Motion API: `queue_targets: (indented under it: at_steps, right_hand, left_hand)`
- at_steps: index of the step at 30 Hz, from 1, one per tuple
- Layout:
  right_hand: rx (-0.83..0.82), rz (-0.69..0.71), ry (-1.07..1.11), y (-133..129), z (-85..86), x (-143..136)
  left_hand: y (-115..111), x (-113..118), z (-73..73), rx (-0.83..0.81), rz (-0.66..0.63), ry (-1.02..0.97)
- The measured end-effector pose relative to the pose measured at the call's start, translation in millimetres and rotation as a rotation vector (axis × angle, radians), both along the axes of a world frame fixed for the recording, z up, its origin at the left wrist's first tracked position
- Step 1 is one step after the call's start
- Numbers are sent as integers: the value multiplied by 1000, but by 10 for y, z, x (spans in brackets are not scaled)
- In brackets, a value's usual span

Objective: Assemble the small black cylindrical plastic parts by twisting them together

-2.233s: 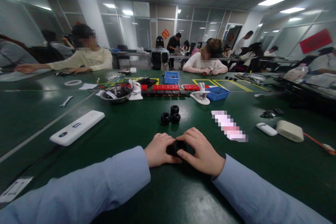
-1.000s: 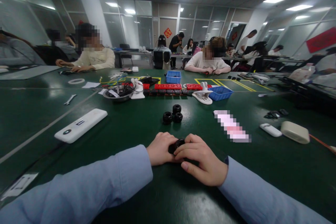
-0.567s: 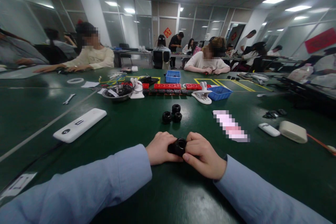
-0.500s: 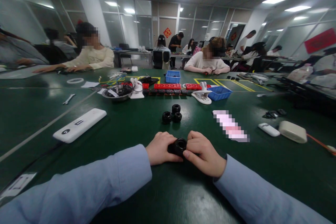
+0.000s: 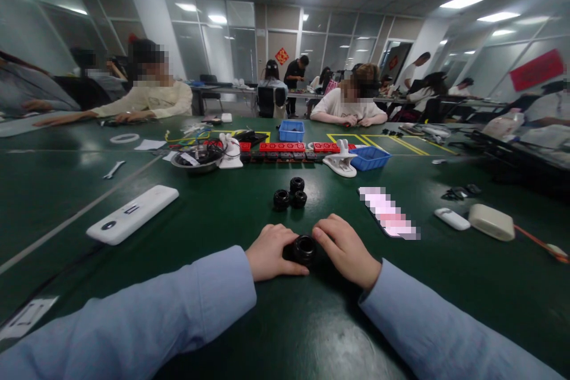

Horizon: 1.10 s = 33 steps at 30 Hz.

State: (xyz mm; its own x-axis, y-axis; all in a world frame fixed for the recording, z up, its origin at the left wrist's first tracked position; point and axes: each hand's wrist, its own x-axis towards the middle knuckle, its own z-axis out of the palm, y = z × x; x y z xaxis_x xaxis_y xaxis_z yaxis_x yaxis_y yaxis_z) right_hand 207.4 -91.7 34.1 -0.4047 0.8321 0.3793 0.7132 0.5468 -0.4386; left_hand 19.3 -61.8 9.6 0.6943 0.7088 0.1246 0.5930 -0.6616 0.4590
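Observation:
My left hand [image 5: 272,254] grips a round black part [image 5: 305,249] with a hole in its top, thumb in front and fingers behind. At the part's right side is my right hand [image 5: 346,250], its fingers bent together against or just beside the rim; whether they hold anything is hidden. Beyond my hands stand several similar black round parts, among them a left one [image 5: 281,199], a back one [image 5: 297,185] and a smaller right one [image 5: 300,199], close together on the green table [image 5: 222,202].
A white power bank [image 5: 132,214] lies left, a phone [image 5: 386,212] right. Farther back are a metal bowl [image 5: 196,167] of cables, red blocks [image 5: 282,147], white clamps [image 5: 341,160] and blue trays [image 5: 371,158]. A white case [image 5: 452,218] lies far right. People sit across the table.
My right hand has shifted up and slightly back from the front of the black part, showing more of it. My left hand keeps its hold. The view has moved slightly.

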Motion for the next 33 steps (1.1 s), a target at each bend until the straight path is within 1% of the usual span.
queue_targets:
  at_steps: [5,9,14,22,33]
  right_hand:
    - [13,8,40,-21,11,-14]
    - [82,20,96,-69,30,-25]
    - [139,62,97,-130,74,-42]
    - [99,81,50,-154,92,-66]
    - [70,58,22,-146,85,-83]
  left_hand:
    - [-1,3,3,5,6,9]
    - [-1,9,-4,22,6,11]
    - [3,12,-22,24,11,-4]
    - [14,-1,-38,20,4,-10]
    - [-3,9,-2,23,7,8]
